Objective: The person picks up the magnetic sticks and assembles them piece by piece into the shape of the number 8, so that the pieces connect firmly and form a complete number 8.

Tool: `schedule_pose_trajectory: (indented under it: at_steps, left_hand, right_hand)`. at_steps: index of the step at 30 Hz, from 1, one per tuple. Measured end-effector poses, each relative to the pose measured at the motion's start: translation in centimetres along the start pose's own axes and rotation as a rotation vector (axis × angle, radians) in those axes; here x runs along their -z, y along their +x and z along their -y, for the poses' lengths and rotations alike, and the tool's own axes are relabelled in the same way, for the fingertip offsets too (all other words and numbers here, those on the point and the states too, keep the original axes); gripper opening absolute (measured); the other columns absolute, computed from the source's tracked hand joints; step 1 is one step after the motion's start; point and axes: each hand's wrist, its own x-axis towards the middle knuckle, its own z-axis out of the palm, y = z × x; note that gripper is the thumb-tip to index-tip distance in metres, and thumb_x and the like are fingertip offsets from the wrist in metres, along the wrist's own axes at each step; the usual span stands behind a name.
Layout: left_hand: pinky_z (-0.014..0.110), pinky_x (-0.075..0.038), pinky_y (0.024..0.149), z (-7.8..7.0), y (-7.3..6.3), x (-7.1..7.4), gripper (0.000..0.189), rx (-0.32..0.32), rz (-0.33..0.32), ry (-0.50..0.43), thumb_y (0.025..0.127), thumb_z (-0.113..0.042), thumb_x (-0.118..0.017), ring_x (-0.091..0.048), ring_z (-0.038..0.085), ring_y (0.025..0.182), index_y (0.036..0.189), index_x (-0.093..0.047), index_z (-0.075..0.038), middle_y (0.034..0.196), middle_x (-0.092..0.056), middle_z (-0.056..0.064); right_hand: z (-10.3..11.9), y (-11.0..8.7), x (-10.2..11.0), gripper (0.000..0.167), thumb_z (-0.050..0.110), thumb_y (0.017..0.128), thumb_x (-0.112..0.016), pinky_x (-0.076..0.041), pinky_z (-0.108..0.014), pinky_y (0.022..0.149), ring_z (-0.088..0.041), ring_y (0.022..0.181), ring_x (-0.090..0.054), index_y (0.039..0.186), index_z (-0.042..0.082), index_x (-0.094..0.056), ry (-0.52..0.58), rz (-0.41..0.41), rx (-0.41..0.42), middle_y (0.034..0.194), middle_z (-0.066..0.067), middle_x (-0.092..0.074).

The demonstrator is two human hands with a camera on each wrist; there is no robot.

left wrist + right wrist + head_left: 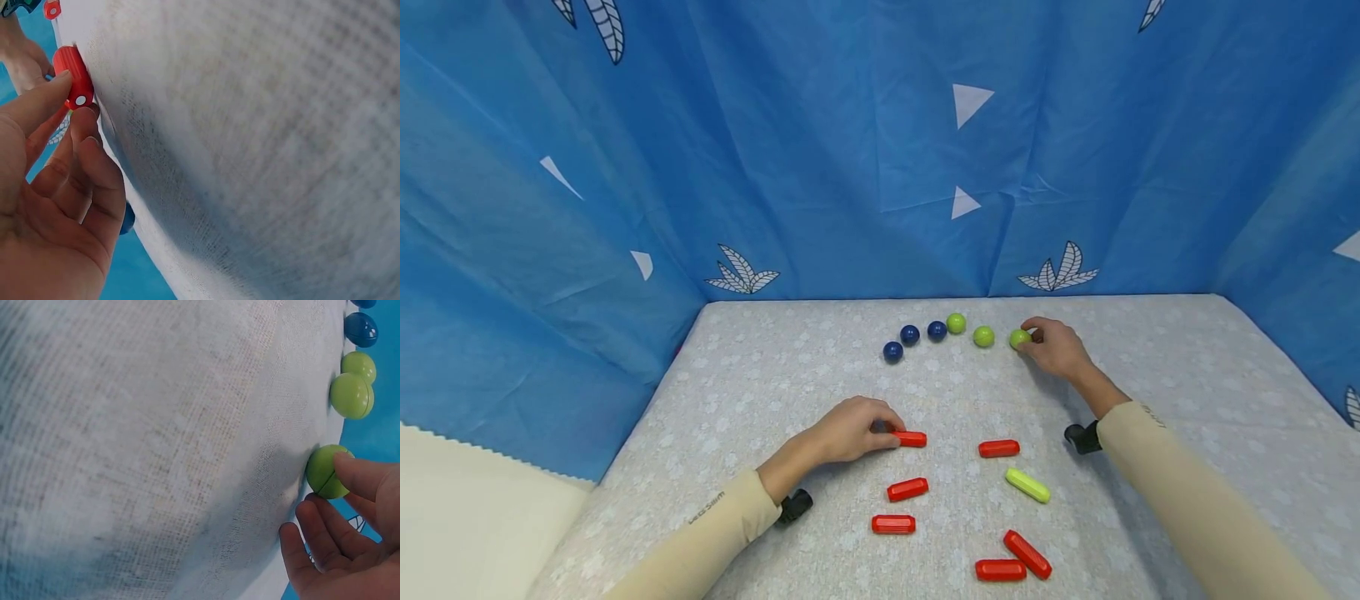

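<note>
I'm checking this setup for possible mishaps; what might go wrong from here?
The green ball pinched in the right grip is round, so it might slip and roll into the next green ball. The red stick in the left grip is held between fingertips, so it could twist or drop.

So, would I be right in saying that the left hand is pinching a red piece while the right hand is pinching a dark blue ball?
Not quite: the ball in the right hand is green, not dark blue, as the right wrist view shows. The left hand is indeed pinching a red piece.
</note>
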Motion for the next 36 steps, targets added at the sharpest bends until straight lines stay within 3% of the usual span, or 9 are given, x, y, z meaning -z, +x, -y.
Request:
schedule_pose_trajectory:
  at_steps: [9, 16, 23, 28, 36]
  left_hand:
    - [0.03, -0.047, 0.078, 0.3, 0.1, -0.1, 0.012, 0.038, -0.001, -0.07, 0.092, -0.023, -0.072, -0.058, 0.007, 0.085, 0.103, -0.076, -0.018, 0.096, -0.067, -0.011]
    - [0.029, -0.046, 0.071, 1.0, 0.2, -0.3, 0.01, 0.055, -0.028, -0.2, 0.091, -0.023, -0.074, -0.055, 0.008, 0.077, 0.1, -0.077, -0.02, 0.093, -0.066, -0.013]
    - [0.029, -0.045, 0.068, 0.9, 0.0, -0.4, 0.011, 0.067, -0.023, -0.221, 0.09, -0.022, -0.074, -0.053, 0.009, 0.075, 0.1, -0.077, -0.019, 0.093, -0.066, -0.013]
    - [0.029, -0.045, 0.067, 0.8, 0.0, -0.4, 0.01, 0.077, -0.024, -0.223, 0.091, -0.022, -0.074, -0.053, 0.009, 0.073, 0.1, -0.077, -0.02, 0.091, -0.066, -0.014]
    - [0.029, -0.046, 0.069, 1.1, 0.0, -0.4, 0.011, 0.076, -0.018, -0.237, 0.091, -0.023, -0.074, -0.054, 0.009, 0.076, 0.101, -0.077, -0.02, 0.093, -0.066, -0.013]
  right_hand:
    - [0.1, -0.3, 0.1, 0.038, 0.013, 0.098, -0.061, -0.045, -0.055, 0.089, -0.042, 0.105, -0.056, 0.129, -0.008, -0.053, 0.016, -0.035, 0.041, 0.116, -0.03, -0.059]
    - [2.2, -2.5, 0.4, 0.033, 0.01, 0.094, -0.067, -0.05, -0.049, 0.079, -0.035, 0.093, -0.06, 0.123, -0.004, -0.059, 0.09, -0.113, 0.213, 0.106, -0.022, -0.065]
    - [4.6, -5.4, -2.0, 0.028, 0.008, 0.091, -0.071, -0.051, -0.038, 0.073, -0.023, 0.085, -0.06, 0.117, 0.0, -0.065, 0.138, 0.018, 0.333, 0.096, -0.007, -0.067]
    - [5.5, -6.1, -3.7, 0.026, 0.01, 0.089, -0.073, -0.05, -0.036, 0.074, -0.019, 0.083, -0.058, 0.114, 0.003, -0.067, 0.109, 0.099, 0.34, 0.094, -0.002, -0.066]
    - [5.3, -6.1, -4.4, 0.023, 0.012, 0.091, -0.072, -0.048, -0.037, 0.075, -0.016, 0.08, -0.057, 0.112, 0.005, -0.067, 0.053, 0.145, 0.32, 0.093, -0.001, -0.066]
